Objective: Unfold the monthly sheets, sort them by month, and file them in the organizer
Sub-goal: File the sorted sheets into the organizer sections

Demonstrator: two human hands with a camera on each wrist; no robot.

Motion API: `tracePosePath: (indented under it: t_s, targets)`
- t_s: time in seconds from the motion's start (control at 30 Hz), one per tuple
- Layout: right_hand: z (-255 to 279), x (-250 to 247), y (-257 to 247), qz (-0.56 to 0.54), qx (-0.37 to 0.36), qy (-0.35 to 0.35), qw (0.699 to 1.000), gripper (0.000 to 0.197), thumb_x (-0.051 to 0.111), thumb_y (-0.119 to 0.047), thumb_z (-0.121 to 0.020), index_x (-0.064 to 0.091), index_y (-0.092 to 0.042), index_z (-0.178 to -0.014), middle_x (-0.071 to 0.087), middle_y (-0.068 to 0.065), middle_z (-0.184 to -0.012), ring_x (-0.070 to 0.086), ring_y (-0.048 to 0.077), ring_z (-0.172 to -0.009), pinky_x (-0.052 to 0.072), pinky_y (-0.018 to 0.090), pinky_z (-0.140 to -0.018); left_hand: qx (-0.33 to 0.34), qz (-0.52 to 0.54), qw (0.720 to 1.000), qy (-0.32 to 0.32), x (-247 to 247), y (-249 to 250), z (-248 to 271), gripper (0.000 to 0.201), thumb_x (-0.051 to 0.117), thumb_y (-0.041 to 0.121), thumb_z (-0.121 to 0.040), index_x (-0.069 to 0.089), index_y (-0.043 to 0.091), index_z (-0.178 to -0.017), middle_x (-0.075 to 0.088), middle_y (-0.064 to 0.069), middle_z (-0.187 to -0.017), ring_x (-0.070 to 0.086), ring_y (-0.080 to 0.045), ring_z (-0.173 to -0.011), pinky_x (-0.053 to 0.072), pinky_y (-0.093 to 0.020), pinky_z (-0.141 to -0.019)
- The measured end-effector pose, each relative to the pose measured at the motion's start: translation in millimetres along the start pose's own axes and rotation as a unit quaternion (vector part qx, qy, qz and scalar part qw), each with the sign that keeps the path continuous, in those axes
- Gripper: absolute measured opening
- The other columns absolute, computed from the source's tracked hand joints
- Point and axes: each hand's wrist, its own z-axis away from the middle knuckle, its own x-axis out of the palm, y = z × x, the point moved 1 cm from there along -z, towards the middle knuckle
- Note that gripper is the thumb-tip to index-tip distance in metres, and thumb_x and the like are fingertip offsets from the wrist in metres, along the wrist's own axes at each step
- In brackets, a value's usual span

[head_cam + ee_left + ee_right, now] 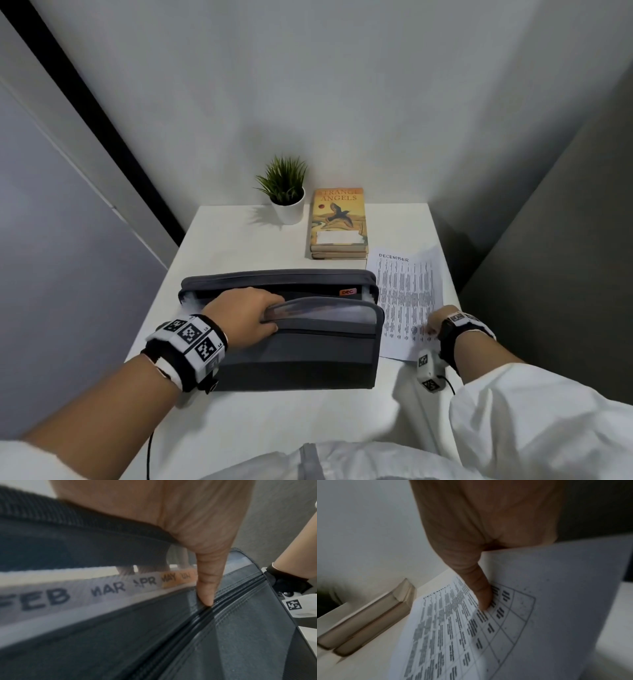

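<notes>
A dark grey accordion organizer [301,346] stands open at mid-table. My left hand [246,317] grips its front dividers and pulls them toward me, thumb [205,588] on the front panel, fingers behind. Month tabs FEB, MAR, APR, MAY [106,588] show in the left wrist view, and an orange DEC tab [347,292] sits at the back right. The unfolded DECEMBER sheet [407,298] lies right of the organizer. My right hand [436,323] pinches its near right edge, thumb [482,595] on the printed grid, and that edge of the sheet [547,601] is lifted.
Two stacked books [339,222] and a small potted plant [286,192] stand at the back of the white table [239,246]. Walls close in on both sides, and the table's right edge runs just beyond the sheet.
</notes>
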Motion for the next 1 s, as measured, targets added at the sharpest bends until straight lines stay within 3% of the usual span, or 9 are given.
tracePosePath:
  t_s: [0.17,0.3,0.4,0.5,0.63,0.73,0.8,0.9,1.0]
  targets:
    - [9,-45,-21,-0.237,0.01,0.117,0.964,0.025,0.06,-0.007,-0.088,0.063,0.0,-0.112,0.066,0.018,-0.104,0.063,0.031,-0.092,0.05,0.032,-0.074,0.002,-0.009,1.0,-0.007,-3,3,2,0.019,0.06,0.046,-0.082,0.043,0.039,-0.081,0.062,0.013,-0.088,0.06,-0.013,-0.084,0.044,-0.031,-0.069]
    - [35,-105,-47,-0.353,-0.101,0.247,0.897,0.021,0.059,0.0,-0.082,0.07,-0.006,-0.099,0.07,0.016,-0.094,0.064,0.029,-0.087,0.054,0.038,-0.08,-0.015,0.008,1.0,-0.007,-5,5,5,0.017,0.062,0.045,-0.08,0.05,0.035,-0.083,0.058,0.014,-0.078,0.059,-0.013,-0.077,0.04,-0.029,-0.065]
    - [70,-145,-70,-0.433,-0.189,0.262,0.842,0.026,0.061,0.007,-0.076,0.07,-0.005,-0.096,0.068,0.01,-0.088,0.062,0.022,-0.08,0.053,0.035,-0.075,-0.032,0.049,0.998,-0.03,-8,6,5,0.016,0.067,0.045,-0.076,0.053,0.037,-0.077,0.058,0.015,-0.074,0.058,-0.01,-0.073,0.042,-0.028,-0.064]
    - [111,-167,-95,-0.465,-0.27,0.224,0.813,0.02,0.07,-0.002,-0.076,0.068,-0.011,-0.094,0.072,0.004,-0.089,0.067,0.018,-0.079,0.055,0.03,-0.071,-0.04,0.075,0.995,-0.055,-9,7,6,0.017,0.07,0.043,-0.074,0.054,0.038,-0.071,0.059,0.015,-0.074,0.058,-0.007,-0.072,0.041,-0.027,-0.06]
    - [164,-167,-127,-0.398,-0.38,0.147,0.822,0.016,0.074,-0.016,-0.081,0.065,-0.024,-0.091,0.073,-0.012,-0.083,0.069,0.001,-0.073,0.049,0.01,-0.052,-0.033,0.086,0.994,-0.058,-11,12,8,0.016,0.072,0.04,-0.072,0.064,0.032,-0.082,0.063,0.011,-0.077,0.059,-0.012,-0.075,0.04,-0.025,-0.06]
    - [184,-157,-147,-0.305,-0.435,0.11,0.84,0.014,0.072,-0.013,-0.083,0.068,-0.026,-0.086,0.074,-0.013,-0.082,0.067,-0.001,-0.067,0.047,0.009,-0.051,-0.026,0.086,0.994,-0.054,-11,14,10,0.02,0.074,0.04,-0.072,0.064,0.03,-0.085,0.061,0.011,-0.077,0.057,-0.013,-0.074,0.04,-0.026,-0.061]
    - [189,-149,-156,-0.225,-0.453,0.105,0.856,0.024,0.07,-0.008,-0.083,0.068,-0.032,-0.079,0.073,-0.012,-0.076,0.065,0.003,-0.063,0.049,0.013,-0.052,-0.021,0.09,0.994,-0.052,-11,15,11,0.021,0.075,0.039,-0.072,0.064,0.028,-0.086,0.06,0.01,-0.078,0.057,-0.014,-0.076,0.044,-0.027,-0.065]
    - [193,-137,-168,-0.089,-0.484,0.116,0.863,0.05,0.062,-0.001,-0.082,0.062,-0.048,-0.068,0.062,-0.026,-0.06,0.054,-0.008,-0.051,0.041,0.007,-0.05,-0.016,0.092,0.995,-0.043,-10,15,14,0.023,0.075,0.039,-0.072,0.064,0.025,-0.086,0.063,0.006,-0.08,0.059,-0.017,-0.075,0.045,-0.028,-0.064]
    - [196,-129,-174,0.016,-0.487,0.141,0.862,0.041,0.056,0.002,-0.077,0.054,-0.034,-0.058,0.056,-0.017,-0.052,0.05,-0.012,-0.051,0.036,0.008,-0.05,0.0,0.099,0.994,-0.047,-7,14,17,0.027,0.073,0.041,-0.073,0.066,0.025,-0.095,0.067,0.002,-0.091,0.061,-0.021,-0.082,0.05,-0.03,-0.072]
